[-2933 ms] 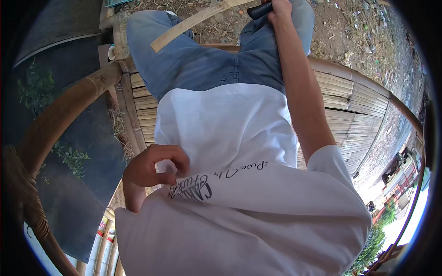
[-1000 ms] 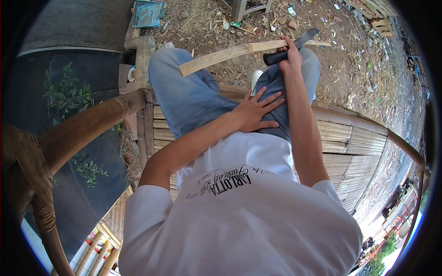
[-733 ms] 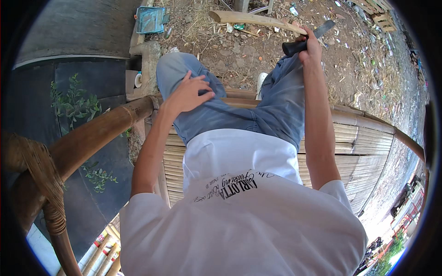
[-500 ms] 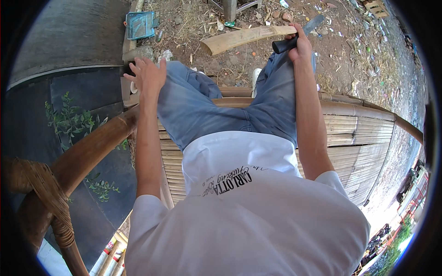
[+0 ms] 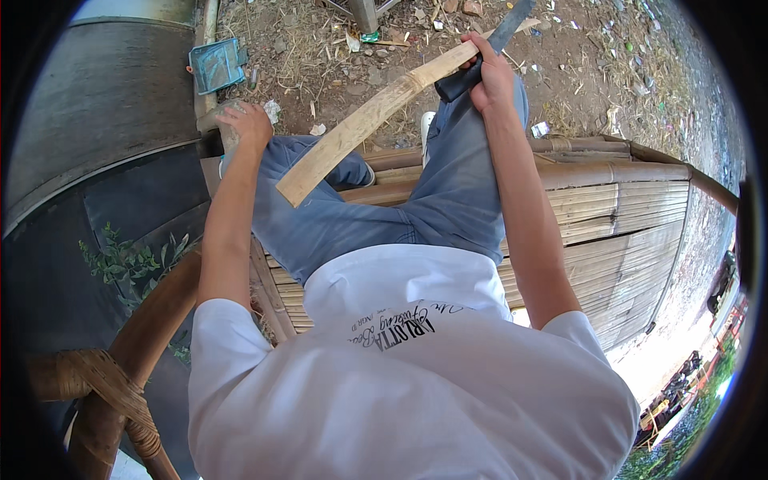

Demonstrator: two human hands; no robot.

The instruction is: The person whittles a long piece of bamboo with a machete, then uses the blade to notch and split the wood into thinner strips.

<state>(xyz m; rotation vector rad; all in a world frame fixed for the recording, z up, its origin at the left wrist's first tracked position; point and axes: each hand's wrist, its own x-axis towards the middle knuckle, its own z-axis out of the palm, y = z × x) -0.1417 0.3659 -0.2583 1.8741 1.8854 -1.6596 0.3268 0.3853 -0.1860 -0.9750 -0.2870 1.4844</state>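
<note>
Big bamboo bench [image 5: 608,216] under the seated person, slats running off to the right, bare littered ground [image 5: 320,64] beyond the knees. Across the lap lies a long pale bamboo slat [image 5: 364,124], tilted, its lower end over the left thigh, its upper end up at the right hand [image 5: 488,76]. That right grip is wrapped tight around a dark knife handle, fingers curled closed, the slat's top end pressed in just beside the fist; the knife [image 5: 488,48] pokes its grey blade up and away past the hand. Out to the left, the left hand [image 5: 244,124] sits on a grey stone [image 5: 216,116] at the bench's corner, fingers bent down over it; whether it clamps the stone or only rests there, cannot tell. Just beyond on the ground, a small blue tray [image 5: 216,66].
</note>
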